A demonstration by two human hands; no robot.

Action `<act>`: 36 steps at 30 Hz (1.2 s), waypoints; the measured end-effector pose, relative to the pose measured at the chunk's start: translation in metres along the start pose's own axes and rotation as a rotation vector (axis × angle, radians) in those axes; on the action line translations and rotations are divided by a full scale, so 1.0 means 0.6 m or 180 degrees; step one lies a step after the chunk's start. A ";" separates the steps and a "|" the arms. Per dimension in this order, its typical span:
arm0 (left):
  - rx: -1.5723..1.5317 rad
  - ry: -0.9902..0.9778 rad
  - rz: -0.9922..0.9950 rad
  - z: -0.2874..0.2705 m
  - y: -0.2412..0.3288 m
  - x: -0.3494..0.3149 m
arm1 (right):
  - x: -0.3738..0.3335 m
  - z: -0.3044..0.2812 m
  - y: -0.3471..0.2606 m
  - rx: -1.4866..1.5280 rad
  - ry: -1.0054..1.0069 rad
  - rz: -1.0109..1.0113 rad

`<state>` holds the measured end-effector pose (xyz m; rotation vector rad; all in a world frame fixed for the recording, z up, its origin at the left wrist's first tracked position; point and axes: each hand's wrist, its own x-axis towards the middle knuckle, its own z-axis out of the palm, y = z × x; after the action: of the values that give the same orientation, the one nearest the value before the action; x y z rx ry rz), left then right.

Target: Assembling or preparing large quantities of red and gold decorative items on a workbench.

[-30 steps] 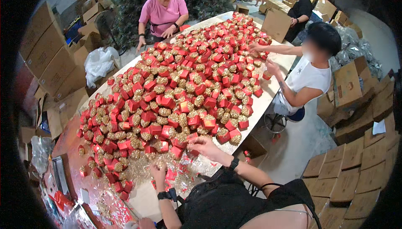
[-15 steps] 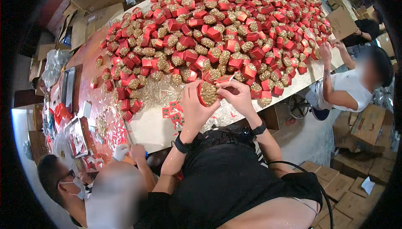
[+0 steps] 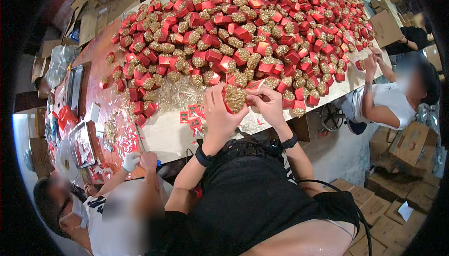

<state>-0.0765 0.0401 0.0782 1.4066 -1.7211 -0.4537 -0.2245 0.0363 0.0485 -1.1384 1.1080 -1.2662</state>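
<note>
My left hand (image 3: pixel 218 118) is wrapped round a gold, knobbly pinecone-shaped ornament (image 3: pixel 235 98) with a red base, its gold face turned up toward me. Beside it, my right hand (image 3: pixel 270 109) pinches a small red printed label (image 3: pixel 255 85) between thumb and fingers, close to the ornament's right edge. Both hands are over the table's near edge. More small red-and-dark labels (image 3: pixel 191 116) lie on the table left of my left hand. Beyond my fingers spreads a large heap of similar gold and red ornaments (image 3: pixel 243 33).
Gold scraps (image 3: pixel 175 98) litter the pale tabletop (image 3: pixel 163 141). Metal trays (image 3: pixel 76 87) and a red bag (image 3: pixel 65 117) lie at the left. A co-worker's gloved hand (image 3: pixel 131 161) is at lower left; another person (image 3: pixel 381 99) sits at right. Cardboard boxes (image 3: pixel 381 207) stack at lower right.
The ornament and label stay in my hands, with the label tipped up slightly more. The co-worker on the right has raised their hands, an ornament now showing there; the left co-worker has shifted.
</note>
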 end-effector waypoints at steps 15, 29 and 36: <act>-0.0218 0.0088 -0.0085 0.027 -0.004 -0.012 | -0.004 0.000 -0.012 -0.0120 0.0280 0.0041; 0.0142 0.0159 0.0110 0.034 0.002 -0.025 | -0.008 -0.010 0.008 0.0014 0.0226 -0.0144; -0.0590 -0.0973 0.0348 0.038 -0.012 0.003 | -0.026 -0.059 0.008 -0.0684 0.0415 -0.0018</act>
<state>-0.0900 0.0308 0.0602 1.1485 -1.9311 -0.7785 -0.2591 0.0512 0.0392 -1.2312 1.3649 -1.2624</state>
